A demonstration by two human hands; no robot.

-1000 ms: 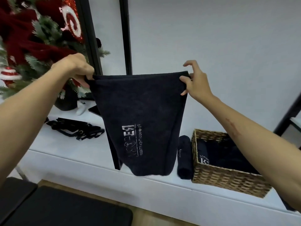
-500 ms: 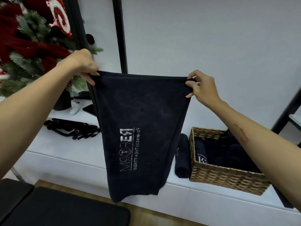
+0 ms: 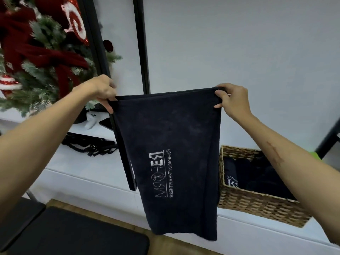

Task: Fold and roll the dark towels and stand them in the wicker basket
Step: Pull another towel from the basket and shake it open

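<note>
Hanging in the air, the dark towel [image 3: 171, 144] is pinched at its top corners by the left hand [image 3: 103, 89] and right hand [image 3: 232, 99]. The wicker basket [image 3: 257, 203] stands lower right on the white shelf [image 3: 82, 168], apparently holding rolled towels [image 3: 257, 175].

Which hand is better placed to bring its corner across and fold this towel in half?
Neither clearly. Left hand and right hand each pinch a top corner of the towel, level and evenly spread.

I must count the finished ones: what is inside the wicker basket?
The wicker basket holds dark towels, one showing white print. Their number is unclear; the right forearm covers part.
</note>
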